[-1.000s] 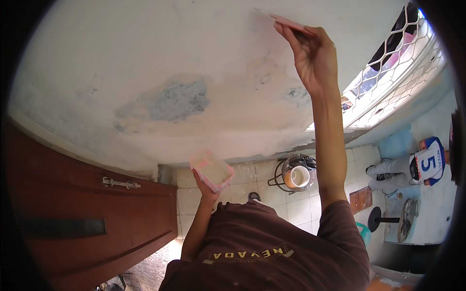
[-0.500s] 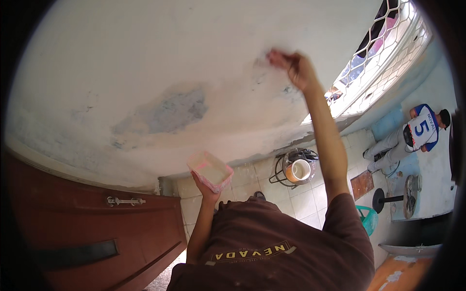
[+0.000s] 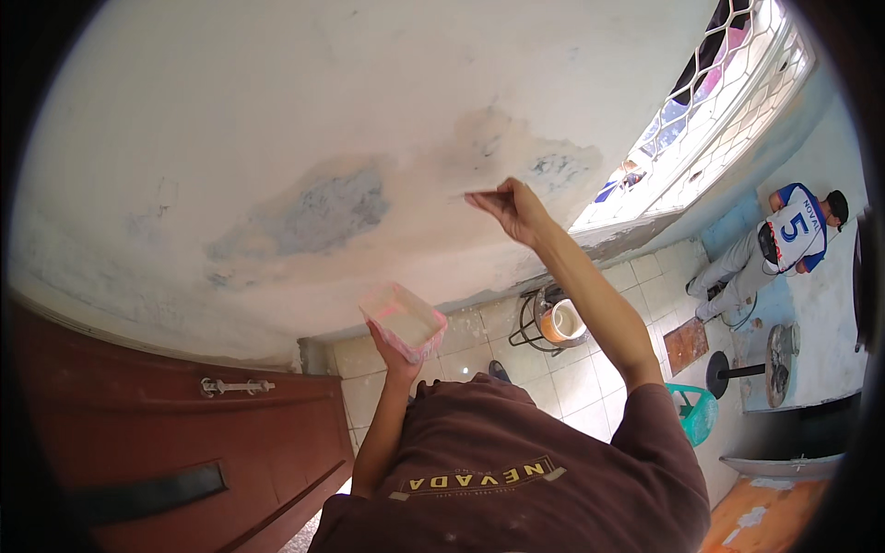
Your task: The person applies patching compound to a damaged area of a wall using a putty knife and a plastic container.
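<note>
My left hand (image 3: 397,353) is wrapped round the side of a pink-rimmed rectangular plastic tub (image 3: 427,348), which holds a whitish paste (image 3: 406,323). Raised in front of the pale wall (image 3: 277,120), my right hand (image 3: 513,210) is closed in a pinch. A thin, flat edge seems to show at its fingers, too slight to name. Near that hand, the wall has rough grey-blue patches; the larger patch (image 3: 341,210) lies to the left and a smaller patch (image 3: 558,168) to the right. Whether the fingers touch the wall I cannot tell.
A white-and-orange bucket (image 3: 562,323) sits on a dark stand by the wall. At left is a red-brown door (image 3: 267,442). A grilled window (image 3: 701,138) is upper right. Another person (image 3: 793,230) stands at far right, beyond a teal plastic stool (image 3: 696,412) and a pedestal fan (image 3: 779,369).
My right hand has come down and a little left along the wall, uncovering the patches by the window. My left hand and the tub have barely shifted.
</note>
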### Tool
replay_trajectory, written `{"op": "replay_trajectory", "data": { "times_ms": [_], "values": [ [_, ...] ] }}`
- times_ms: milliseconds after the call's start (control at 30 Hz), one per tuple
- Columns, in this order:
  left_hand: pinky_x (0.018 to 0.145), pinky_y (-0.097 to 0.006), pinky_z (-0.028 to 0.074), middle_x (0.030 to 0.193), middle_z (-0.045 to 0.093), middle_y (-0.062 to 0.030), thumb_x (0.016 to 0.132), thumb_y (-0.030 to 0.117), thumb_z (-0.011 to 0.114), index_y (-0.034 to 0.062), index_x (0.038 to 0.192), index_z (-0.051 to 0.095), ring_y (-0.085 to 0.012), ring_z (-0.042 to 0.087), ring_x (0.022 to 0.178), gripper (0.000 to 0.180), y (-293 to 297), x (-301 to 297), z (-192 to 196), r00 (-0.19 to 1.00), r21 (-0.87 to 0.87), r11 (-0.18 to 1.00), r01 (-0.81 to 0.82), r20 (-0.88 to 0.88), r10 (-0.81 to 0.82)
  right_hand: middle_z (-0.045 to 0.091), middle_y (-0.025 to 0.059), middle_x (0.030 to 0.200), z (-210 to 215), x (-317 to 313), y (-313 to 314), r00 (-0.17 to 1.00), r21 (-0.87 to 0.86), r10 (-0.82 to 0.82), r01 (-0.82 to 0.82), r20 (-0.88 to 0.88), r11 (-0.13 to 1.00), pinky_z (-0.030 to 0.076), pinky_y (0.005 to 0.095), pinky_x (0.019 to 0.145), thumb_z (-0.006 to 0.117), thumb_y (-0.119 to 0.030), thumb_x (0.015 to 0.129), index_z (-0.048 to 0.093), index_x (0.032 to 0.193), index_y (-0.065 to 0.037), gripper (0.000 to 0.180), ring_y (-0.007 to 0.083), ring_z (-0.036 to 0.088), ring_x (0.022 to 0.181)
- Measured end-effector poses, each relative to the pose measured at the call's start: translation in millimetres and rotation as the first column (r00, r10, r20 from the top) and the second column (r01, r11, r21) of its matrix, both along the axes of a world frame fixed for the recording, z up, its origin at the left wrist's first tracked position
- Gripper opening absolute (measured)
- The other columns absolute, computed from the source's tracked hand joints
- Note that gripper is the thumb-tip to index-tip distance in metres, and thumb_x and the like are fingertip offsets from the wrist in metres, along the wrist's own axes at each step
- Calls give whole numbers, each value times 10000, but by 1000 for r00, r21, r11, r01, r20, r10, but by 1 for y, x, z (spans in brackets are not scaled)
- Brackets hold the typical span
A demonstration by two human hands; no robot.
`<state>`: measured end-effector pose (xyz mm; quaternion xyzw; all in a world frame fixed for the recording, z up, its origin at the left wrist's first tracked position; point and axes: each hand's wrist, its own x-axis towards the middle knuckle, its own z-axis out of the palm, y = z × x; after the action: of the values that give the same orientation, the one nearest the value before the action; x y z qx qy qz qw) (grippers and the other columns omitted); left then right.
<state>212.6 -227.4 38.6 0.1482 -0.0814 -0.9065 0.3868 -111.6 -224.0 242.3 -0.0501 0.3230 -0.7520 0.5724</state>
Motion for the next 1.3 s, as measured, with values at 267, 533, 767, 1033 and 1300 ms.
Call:
{"op": "replay_trajectory", "data": {
  "times_ms": [267,533,767,1033,1300],
  "values": [
    [1114,-551,413,1443,489,-69,967,739,363,192,1501,379,-321,489,1339,765,13,3,-2,996,14,998,-66,57,65,465,424,1328,244,-5,-6,903,-570,-227,-22,-364,822,507,428,1124,329,-17,968,368,1219,314,418,509,469,1316],
    [1108,-543,425,1445,494,-55,953,753,377,199,1492,390,-314,504,1330,773,25,10,7,987,2,990,-143,76,142,621,336,1203,23,57,19,918,-204,-177,109,-354,973,505,526,1068,292,-202,1071,560,1126,159,453,434,621,1169],
    [1123,-552,410,1485,464,-55,947,758,382,207,1511,369,-315,471,1366,788,22,13,-6,986,35,986,-162,34,161,511,381,1312,-56,-30,-37,1000,-109,7,-9,-20,994,560,462,1047,356,-45,982,416,1214,230,364,475,537,1266],
    [1140,-569,387,1495,450,-68,950,745,400,205,1527,340,-326,453,1379,793,35,24,4,986,-27,988,-150,70,152,523,408,1308,238,30,17,871,-509,-315,90,-376,856,536,392,1090,289,-73,1009,466,1183,283,435,466,550,1258],
    [1128,-540,397,1463,476,-59,953,737,410,203,1507,372,-318,462,1362,769,26,26,-15,982,-8,982,-189,-18,189,628,333,1190,-18,53,13,963,50,80,-69,-256,996,559,388,1041,342,-87,1019,546,1131,187,360,402,634,1157]
  ]
}}
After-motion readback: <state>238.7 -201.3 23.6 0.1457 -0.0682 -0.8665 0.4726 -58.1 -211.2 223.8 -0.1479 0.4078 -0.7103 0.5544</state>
